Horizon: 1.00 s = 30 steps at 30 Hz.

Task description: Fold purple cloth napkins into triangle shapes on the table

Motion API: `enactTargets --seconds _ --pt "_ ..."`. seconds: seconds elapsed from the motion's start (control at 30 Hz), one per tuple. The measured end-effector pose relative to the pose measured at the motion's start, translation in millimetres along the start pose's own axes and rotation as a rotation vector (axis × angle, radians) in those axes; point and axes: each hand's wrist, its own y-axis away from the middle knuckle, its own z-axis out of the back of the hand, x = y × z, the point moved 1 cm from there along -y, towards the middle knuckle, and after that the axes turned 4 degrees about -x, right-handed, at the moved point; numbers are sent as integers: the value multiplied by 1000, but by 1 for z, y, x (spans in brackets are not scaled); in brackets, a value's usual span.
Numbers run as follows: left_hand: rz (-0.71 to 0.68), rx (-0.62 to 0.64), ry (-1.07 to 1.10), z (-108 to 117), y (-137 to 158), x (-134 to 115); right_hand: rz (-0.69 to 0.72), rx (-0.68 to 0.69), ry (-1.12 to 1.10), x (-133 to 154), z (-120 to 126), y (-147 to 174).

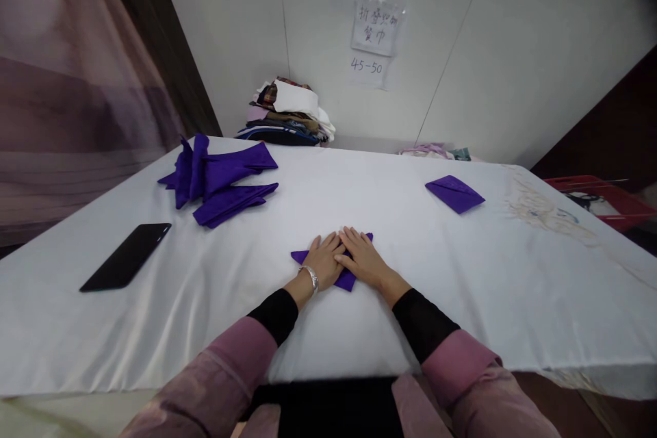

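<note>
A purple cloth napkin (345,280) lies folded near the front middle of the white-covered table. Both hands press flat on it and hide most of its surface; a pointed end shows at the left, a corner at the upper right and an edge below. My left hand (324,260), with a silver bracelet at the wrist, rests on its left part, fingers stretched out. On the right part lies my right hand (362,256), also flat, its fingertips touching the left hand's. Farther right sits another purple napkin (455,194), folded into a neat diamond shape.
Loose purple napkins (220,174) are heaped at the back left of the table (359,185). A black tablet or phone (127,256) lies at the left. Behind the table stands a pile of folded clothes (290,113). A red basket (610,202) is beyond the right edge.
</note>
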Motion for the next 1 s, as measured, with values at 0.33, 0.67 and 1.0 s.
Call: enactTargets --seconds 0.33,0.67,1.0 --pt "199 4 -75 11 33 28 10 24 29 2 2 1" --pt "303 64 -136 25 70 48 8 61 43 2 3 0" --pt "228 -49 -156 41 77 46 7 63 45 3 3 0"
